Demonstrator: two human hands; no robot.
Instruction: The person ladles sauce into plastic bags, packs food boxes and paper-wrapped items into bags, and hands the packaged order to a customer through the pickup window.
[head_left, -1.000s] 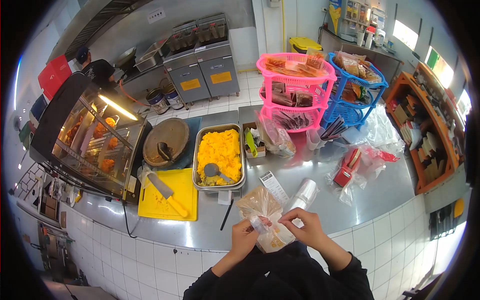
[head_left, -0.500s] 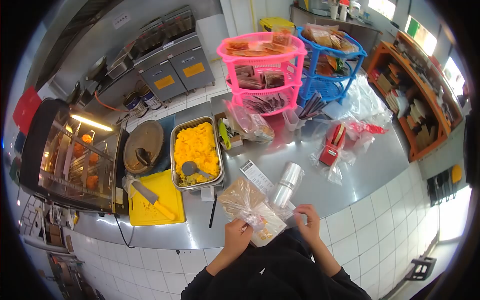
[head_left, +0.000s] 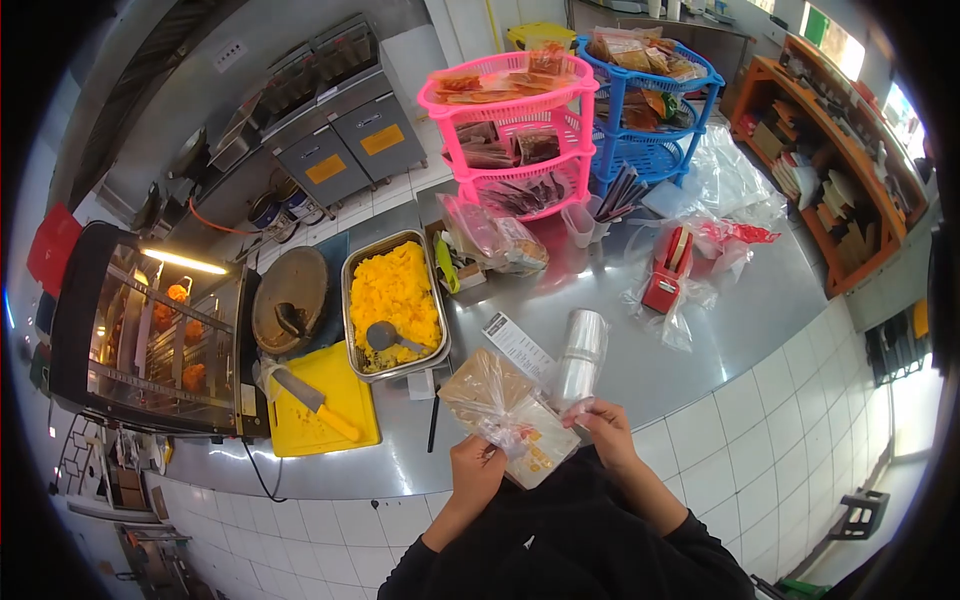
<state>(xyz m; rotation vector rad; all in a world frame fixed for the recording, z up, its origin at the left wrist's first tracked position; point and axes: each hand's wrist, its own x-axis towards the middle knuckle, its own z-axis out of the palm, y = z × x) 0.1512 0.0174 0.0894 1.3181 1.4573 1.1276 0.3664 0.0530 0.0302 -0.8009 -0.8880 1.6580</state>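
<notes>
A brown takeout box (head_left: 485,390) in a clear plastic bag (head_left: 513,410) lies at the table's front edge, with white printed paper on its near side. My left hand (head_left: 477,470) is closed on the gathered plastic at the bag's left. At the right, my right hand (head_left: 606,433) pinches a piece of clear plastic between thumb and fingertips, close to the lower end of a clear plastic roll (head_left: 583,350). Whether this piece belongs to the bag or the roll, I cannot tell. A printed receipt (head_left: 518,345) lies flat behind the box.
Left stand a metal tray (head_left: 352,335) of yellow rice with a scoop, a yellow cutting board (head_left: 350,400) with a knife (head_left: 318,404), and a lit food warmer (head_left: 165,340). Behind are pink (head_left: 580,130) and blue (head_left: 612,130) tiered racks. A red tape dispenser (head_left: 665,280) sits right.
My right hand has moved slightly left and up, its fingers coming together on the plastic. My left hand keeps hold of the bag. The view has shifted a little.
</notes>
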